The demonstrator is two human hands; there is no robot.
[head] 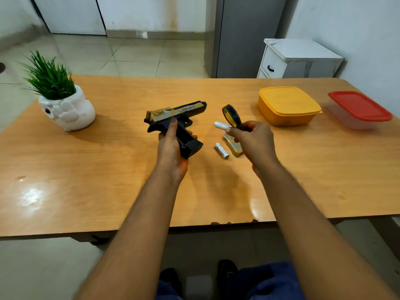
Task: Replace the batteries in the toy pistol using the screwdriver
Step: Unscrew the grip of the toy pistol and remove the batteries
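Observation:
My left hand grips the black and gold toy pistol by its handle, above the middle of the table, with the open battery compartment facing up. My right hand holds the yellow and black screwdriver and pinches a white battery between its fingertips. A second white battery lies on the table between my hands. The gold compartment cover lies beside that battery, partly under my right hand.
A white pot with a green plant stands at the left of the wooden table. A yellow lidded box and a red-lidded clear box sit at the right. A white cabinet stands behind.

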